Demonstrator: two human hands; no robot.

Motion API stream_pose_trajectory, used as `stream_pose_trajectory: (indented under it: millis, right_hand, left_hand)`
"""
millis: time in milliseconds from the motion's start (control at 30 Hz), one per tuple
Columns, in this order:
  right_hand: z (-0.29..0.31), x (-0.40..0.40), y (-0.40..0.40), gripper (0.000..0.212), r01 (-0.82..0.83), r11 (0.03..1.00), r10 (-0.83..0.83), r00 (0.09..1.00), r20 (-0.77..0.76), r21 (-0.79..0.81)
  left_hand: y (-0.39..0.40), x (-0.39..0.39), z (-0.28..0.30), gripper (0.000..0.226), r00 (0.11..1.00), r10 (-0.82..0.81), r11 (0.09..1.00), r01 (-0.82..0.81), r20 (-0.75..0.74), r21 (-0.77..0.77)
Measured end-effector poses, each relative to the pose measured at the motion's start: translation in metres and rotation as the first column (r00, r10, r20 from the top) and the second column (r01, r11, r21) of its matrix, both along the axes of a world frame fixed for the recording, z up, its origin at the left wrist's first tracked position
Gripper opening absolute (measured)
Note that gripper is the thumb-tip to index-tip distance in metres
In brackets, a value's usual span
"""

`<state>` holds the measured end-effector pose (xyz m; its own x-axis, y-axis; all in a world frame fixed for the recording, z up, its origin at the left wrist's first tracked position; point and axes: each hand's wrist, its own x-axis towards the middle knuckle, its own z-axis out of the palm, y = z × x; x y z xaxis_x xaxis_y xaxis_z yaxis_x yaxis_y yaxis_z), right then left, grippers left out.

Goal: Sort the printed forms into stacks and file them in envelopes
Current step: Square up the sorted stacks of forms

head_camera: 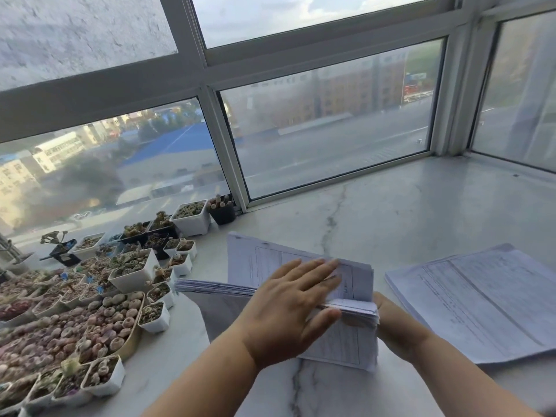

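A thick stack of printed forms (346, 341) lies on the white marble sill in front of me, its upper sheets (261, 260) lifted and folded back towards the window. My left hand (288, 308) lies flat on the lifted sheets, fingers straight, thumb under their edge. My right hand (391, 320) is at the stack's right side, mostly hidden behind the paper. A second stack of forms (481, 299) lies flat to the right, apart from both hands.
Many small white and black pots of succulents (132, 266) and a long tray of them (75, 335) crowd the left of the sill. Window frames (228, 152) close off the back and right. Bare marble (391, 212) stretches behind the stacks.
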<state>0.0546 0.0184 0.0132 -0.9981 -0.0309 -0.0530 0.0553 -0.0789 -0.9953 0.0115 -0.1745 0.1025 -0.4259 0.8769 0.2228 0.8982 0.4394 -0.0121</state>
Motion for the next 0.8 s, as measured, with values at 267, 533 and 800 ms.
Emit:
stream_pose_trajectory:
  millis: [267,533,800]
  right_hand:
    - [-0.004,0.004,0.004,0.027,-0.018,0.999,0.017,1.0,0.02,0.028]
    - [-0.013,0.015,0.018,0.02,0.06,0.998,-0.058,0.993,0.106,-0.015]
    - [-0.01,0.017,0.021,0.022,0.111,0.991,-0.101,0.988,0.115,-0.079]
  left_hand:
    - [0.034,-0.019,0.007,0.07,0.995,-0.069,0.988,0.079,-0.073,0.134]
    - [-0.02,-0.067,0.012,0.04,0.987,0.156,0.983,-0.15,0.044,-0.106]
    - [-0.136,-0.092,-0.007,0.019,0.669,0.18,0.826,-0.501,0.722,0.259]
